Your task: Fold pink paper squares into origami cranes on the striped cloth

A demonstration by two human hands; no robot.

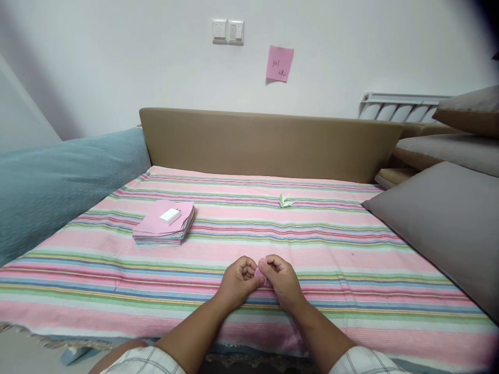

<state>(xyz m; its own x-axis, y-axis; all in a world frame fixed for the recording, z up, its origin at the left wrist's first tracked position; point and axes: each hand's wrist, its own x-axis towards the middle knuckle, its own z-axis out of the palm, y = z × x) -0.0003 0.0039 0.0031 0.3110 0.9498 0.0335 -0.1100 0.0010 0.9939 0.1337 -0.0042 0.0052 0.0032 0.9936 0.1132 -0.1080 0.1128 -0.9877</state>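
the white wall [156,67] stands at twelve o'clock, all directions being taken from the hands. the striped cloth [312,249], pink with multicoloured bands, lies beneath the work area, slightly creased. a brown backrest [253,145] runs along its far edge at twelve o'clock. a teal armrest [78,182] is noted at ten o'clock; a grey cushion [440,223] leans between two and three o'clock. a stack of paper [159,228] sits at ten o'clock, pink sheet uppermost, edges uneven. the left hand [237,281] and right hand [284,280] are close together above the cloth, fingers curled, each nearly closed in a thumb-and-finger pinch on one small pink paper piece. a pink note [279,63] with handwriting is fixed to the wall at twelve o'clock. a folded green paper [285,201] rests on the cloth at one o'clock. a white plug adapter [170,216] lies on the stack. the pink paper piece [258,273] is between the fingertips, largely hidden; its folds cannot be made out.
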